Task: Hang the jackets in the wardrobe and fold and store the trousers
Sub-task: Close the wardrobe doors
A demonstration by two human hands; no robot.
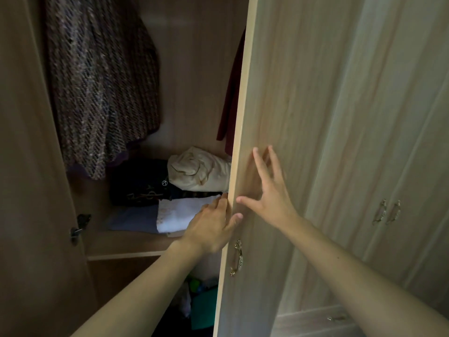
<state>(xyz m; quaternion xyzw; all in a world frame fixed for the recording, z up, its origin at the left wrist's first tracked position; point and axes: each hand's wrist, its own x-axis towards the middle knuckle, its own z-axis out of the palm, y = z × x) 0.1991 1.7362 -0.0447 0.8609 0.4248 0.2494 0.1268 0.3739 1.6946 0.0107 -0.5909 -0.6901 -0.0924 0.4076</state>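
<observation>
A person stands at an open wardrobe (194, 76), both bare arms reaching forward to its light wooden door (279, 117). The left hand (213, 226) grips the door's free edge just above a brass handle (237, 257): its fingers (224, 203) curl behind the edge while the thumb lies on the front face. The right hand (272, 193) rests flat on the door's front, fingers spread and loose, grasping nothing.

Inside, a knitted jacket (102, 88) in dark purple and brown hangs at the upper left. A dark red garment (230, 105) hangs at the right, mostly hidden by the door. Under them, a shelf (126, 244) carries folded clothes. Near its front edge lie a pale blue piece (131, 218) and a white piece (179, 212), side by side and touching. Behind them sit a dark folded piece (138, 183) with faint light markings and a cream bundle (199, 170) on top toward the right. I cannot tell which of these are trousers.

Below the shelf, green items (204, 307) show dimly. Further right, more closed doors carry a pair of handles (387, 211).
</observation>
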